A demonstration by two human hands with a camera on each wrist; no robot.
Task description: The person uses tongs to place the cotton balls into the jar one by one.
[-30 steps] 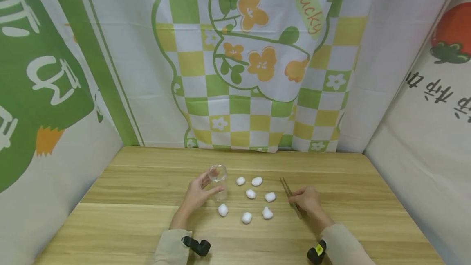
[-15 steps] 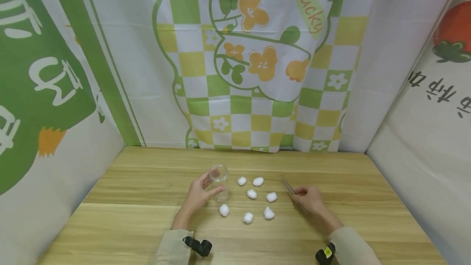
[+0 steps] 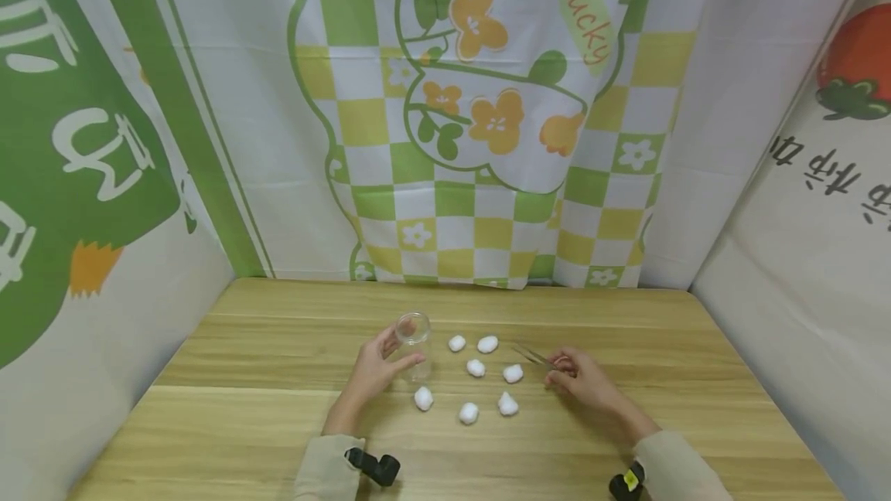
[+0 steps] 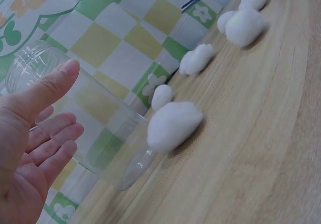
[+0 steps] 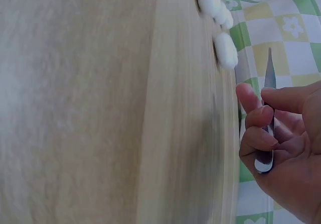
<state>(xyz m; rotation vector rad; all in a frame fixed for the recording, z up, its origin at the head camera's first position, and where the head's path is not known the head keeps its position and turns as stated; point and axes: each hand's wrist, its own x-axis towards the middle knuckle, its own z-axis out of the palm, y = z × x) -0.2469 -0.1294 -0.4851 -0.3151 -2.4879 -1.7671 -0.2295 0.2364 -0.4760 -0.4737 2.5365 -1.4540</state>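
My left hand (image 3: 374, 369) holds a clear, open-mouthed jar (image 3: 415, 340) upright on the table, thumb on the near side and fingers around the far side. In the left wrist view no cotton shows inside the jar (image 4: 108, 116). Metal tweezers (image 3: 532, 354) are pinched in my right hand (image 3: 583, 383), raised off the table with their tips pointing left. The right wrist view shows thumb and fingers curled about the tweezers (image 5: 270, 76). Several white cotton balls lie loose between the hands; the cotton ball (image 3: 513, 373) nearest the tweezers sits just below their tips.
The wooden table (image 3: 278, 424) carries the jar and cotton balls. A checkered cloth (image 3: 452, 199) hangs along its back edge, with printed cloth walls at left and right. Another cotton ball (image 3: 423, 398) sits close to the jar's base.
The right hand has lifted the tweezers off the table and turned them, so their tips swing left toward the cotton balls. The left hand and jar stay in place.
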